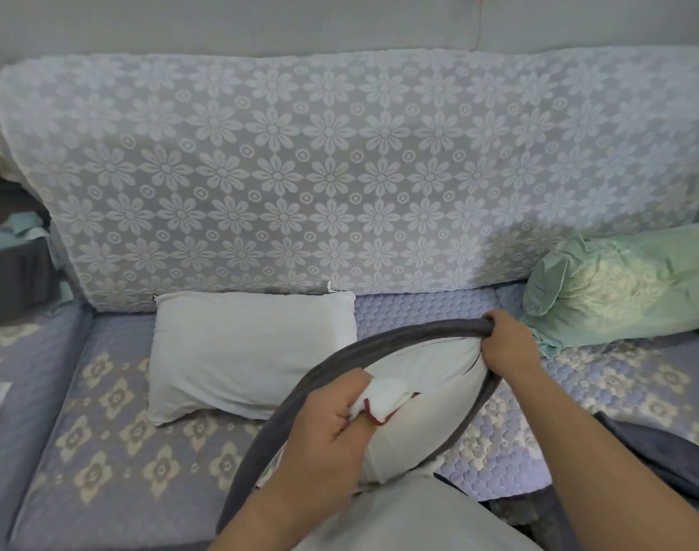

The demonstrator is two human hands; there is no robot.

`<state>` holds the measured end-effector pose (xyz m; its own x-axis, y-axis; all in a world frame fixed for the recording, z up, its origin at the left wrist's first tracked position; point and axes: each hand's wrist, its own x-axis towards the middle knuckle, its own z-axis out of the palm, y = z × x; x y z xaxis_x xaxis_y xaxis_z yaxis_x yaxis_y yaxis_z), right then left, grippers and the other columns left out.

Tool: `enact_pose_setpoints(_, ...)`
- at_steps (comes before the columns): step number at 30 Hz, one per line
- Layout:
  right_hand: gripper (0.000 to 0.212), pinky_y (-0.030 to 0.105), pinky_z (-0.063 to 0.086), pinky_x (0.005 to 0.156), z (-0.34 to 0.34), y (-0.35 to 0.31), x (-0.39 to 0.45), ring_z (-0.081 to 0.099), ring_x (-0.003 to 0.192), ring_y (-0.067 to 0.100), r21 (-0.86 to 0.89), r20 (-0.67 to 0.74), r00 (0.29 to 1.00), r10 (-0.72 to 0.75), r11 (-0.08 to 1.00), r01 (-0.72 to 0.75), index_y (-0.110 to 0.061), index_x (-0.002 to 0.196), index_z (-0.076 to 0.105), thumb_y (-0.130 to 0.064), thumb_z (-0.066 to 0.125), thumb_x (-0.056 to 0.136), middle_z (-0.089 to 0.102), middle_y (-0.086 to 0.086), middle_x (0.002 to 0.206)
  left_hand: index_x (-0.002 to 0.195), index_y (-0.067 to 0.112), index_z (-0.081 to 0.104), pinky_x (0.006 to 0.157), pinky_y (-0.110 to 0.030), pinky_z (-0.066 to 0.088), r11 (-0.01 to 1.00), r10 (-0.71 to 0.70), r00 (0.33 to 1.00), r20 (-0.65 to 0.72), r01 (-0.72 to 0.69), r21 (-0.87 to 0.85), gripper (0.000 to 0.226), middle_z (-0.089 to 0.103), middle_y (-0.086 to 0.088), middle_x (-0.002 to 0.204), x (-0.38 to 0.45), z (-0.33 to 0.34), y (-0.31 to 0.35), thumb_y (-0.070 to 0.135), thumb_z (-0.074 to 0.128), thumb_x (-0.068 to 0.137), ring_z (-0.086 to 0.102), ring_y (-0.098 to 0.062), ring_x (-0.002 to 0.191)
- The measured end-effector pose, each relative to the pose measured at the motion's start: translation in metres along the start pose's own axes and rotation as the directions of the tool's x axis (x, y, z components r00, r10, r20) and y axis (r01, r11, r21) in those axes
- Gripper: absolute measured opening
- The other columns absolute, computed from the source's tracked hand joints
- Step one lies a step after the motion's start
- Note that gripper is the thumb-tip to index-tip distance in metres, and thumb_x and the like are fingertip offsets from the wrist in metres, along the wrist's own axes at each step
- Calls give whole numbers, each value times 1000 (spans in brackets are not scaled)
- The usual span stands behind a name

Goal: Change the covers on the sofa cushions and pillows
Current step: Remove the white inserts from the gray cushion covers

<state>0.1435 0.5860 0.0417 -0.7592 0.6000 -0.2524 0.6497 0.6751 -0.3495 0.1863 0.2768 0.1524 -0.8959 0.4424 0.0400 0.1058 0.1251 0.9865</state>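
1. The left hand (332,427) pinches a bunched corner of the white pillow insert (423,391), fingers curled round the cloth beside a dark red seam.
2. The right hand (507,344) grips the rim of the grey cover (284,407), fingers curled over its far edge and holding the opening wide.
3. The insert sits partly inside the cover, its white top showing through the opening, at the front edge of the sofa seat (101,411), right of the middle.
4. A bare white pillow (248,355) lies flat on the seat near the back edge, touching the foot of the backrest (340,173), which wears a pale floral lace throw.
5. A green pillow (626,280) leans toward the right end of the seat, against the backrest.
6. Dark grey fabric (665,451) lies crumpled at the front right corner of the seat.
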Motion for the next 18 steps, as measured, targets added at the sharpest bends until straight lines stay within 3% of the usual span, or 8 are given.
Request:
enact_pose_setpoints(2,29,39,45,81,-18,5,3,60,105,39,50,-17,1000,18,999,-17,-12,113,62,-4,53,87,67,20,111,83,7,63,65,-39,42,1000,14,1000,-12,-14,-18,25,59,-7,76,4,3,8,28,58,95,51,-24,72)
enact_pose_setpoints(5,15,39,50,79,-54,7,-2,63,90,31,222,58,998,30,974,-42,-12,93,68,-8,58,84,70,14,98,75,10,62,59,-18,39,977,-91,987,-132,63,-203,22,60,9,69,17,-6,12,0,60,95,50,-2,66)
enact_pose_setpoints(9,7,34,41,63,-103,-9,-44,59,70,24,353,104,993,-63,935,22,-9,86,68,-7,64,80,67,14,77,84,4,62,66,-28,42,940,-281,890,-359,179,-292,13,59,-5,76,44,-45,-7,5,58,97,51,-15,75)
enact_pose_setpoints(11,4,32,38,59,-119,-25,-70,58,67,21,291,40,993,-109,952,93,-13,81,66,-12,67,78,65,6,71,102,17,65,80,-31,45,948,-315,863,-395,310,-79,13,66,7,94,49,-59,-16,7,58,97,59,-15,91)
enact_pose_setpoints(13,9,33,39,57,-122,-42,-88,58,68,20,130,-11,985,-169,977,169,-18,75,61,-24,68,74,63,0,69,126,26,58,104,-31,39,903,-148,869,-472,314,295,41,55,18,123,48,-54,-11,7,58,90,50,-12,121)
enact_pose_setpoints(15,17,34,39,57,-107,-57,-98,57,70,21,15,3,979,-205,979,205,-21,74,56,-33,67,73,60,-3,70,137,19,53,114,-27,29,848,179,943,-280,-3,530,52,46,10,135,45,-25,-2,16,59,86,40,-10,132)
enact_pose_setpoints(16,18,34,38,58,-96,-64,-102,57,73,23,-9,16,976,-216,976,216,-21,75,54,-35,66,73,58,-4,71,139,19,52,115,-27,31,823,227,969,-96,-138,551,53,48,7,136,44,-3,-3,26,58,87,41,-9,131)
enact_pose_setpoints(18,18,34,35,61,-73,-73,-105,57,79,27,-21,49,970,-237,971,238,-22,77,52,-35,64,74,55,-5,72,144,24,43,111,-32,38,787,114,977,180,-199,584,65,48,6,138,41,42,-23,49,58,86,44,-11,128)
